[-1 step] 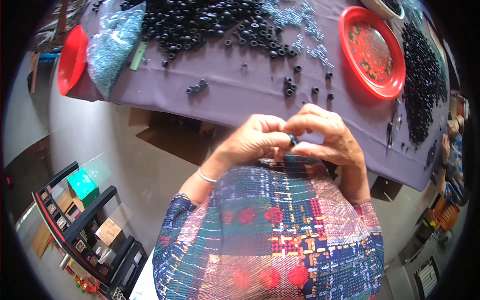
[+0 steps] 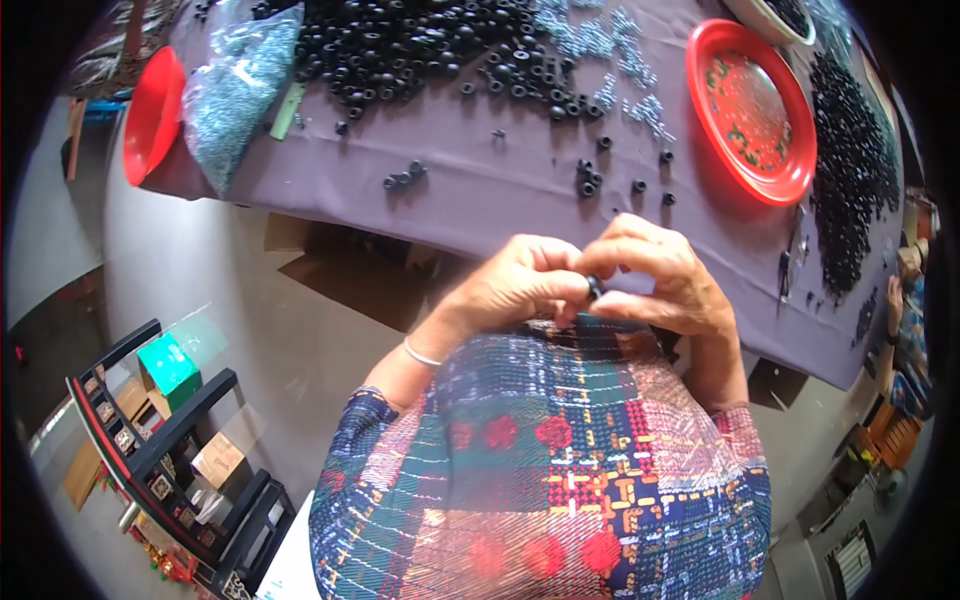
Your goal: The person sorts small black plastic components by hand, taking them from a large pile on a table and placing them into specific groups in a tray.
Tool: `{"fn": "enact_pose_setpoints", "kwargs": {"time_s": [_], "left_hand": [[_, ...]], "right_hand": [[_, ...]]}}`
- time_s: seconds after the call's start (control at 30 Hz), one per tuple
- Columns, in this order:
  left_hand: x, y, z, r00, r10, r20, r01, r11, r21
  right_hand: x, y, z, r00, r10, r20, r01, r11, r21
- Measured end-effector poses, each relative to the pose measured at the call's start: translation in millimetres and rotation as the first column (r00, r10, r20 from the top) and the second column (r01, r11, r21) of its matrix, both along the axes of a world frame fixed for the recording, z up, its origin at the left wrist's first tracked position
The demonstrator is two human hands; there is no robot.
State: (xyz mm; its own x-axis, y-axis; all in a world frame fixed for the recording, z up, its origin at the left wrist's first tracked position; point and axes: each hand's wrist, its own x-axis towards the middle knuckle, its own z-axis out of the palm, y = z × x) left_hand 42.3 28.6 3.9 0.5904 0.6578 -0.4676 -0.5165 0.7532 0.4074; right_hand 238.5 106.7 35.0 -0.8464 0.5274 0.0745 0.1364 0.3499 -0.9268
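Above my lap, just off the near edge of the table, both hands meet at a small black round part [image 2: 594,288]. My left hand [image 2: 515,285] pinches it between thumb and fingers. From the other side, my right hand [image 2: 668,275] curls its thumb and forefinger onto the same part. Fingers cover much of it, so any second piece there cannot be made out. On the cloth beyond my hands lie a few loose black hollow parts [image 2: 590,180], and a short row of similar black parts [image 2: 405,176] sits to their left.
A purple cloth covers the table [image 2: 480,215]. Toward the back are a heap of black parts [image 2: 410,50], scattered silvery pieces [image 2: 630,60] and a clear bag of them [image 2: 240,100]. Red plates [image 2: 800,180] stand right and left. Another person's arm [image 2: 893,310] rests at far right.
The whole view has shifted slightly, with things appearing a little farther right. Both hands stay together at the black part, with hardly any change in their fingers.
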Motion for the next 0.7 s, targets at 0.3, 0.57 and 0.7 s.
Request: {"fn": "enact_pose_setpoints", "kwargs": {"time_s": [0.3,0.57,0.7], "left_hand": [[3,-13,-10,1.000,-0.017,0.016,0.018,1.000,-0.023],[-2,-18,-20,0.995,-0.022,0.094,0.026,0.999,-0.040],[-4,-22,-26,0.989,-0.082,0.120,0.073,0.995,0.075]], "right_hand": [[-3,-19,6,0.999,0.037,-0.037,-0.029,0.981,0.193],[-9,-28,-9,0.996,-0.017,-0.085,0.025,0.995,0.097],[-14,-32,-13,0.998,-0.002,-0.063,0.005,0.998,0.056]]}}
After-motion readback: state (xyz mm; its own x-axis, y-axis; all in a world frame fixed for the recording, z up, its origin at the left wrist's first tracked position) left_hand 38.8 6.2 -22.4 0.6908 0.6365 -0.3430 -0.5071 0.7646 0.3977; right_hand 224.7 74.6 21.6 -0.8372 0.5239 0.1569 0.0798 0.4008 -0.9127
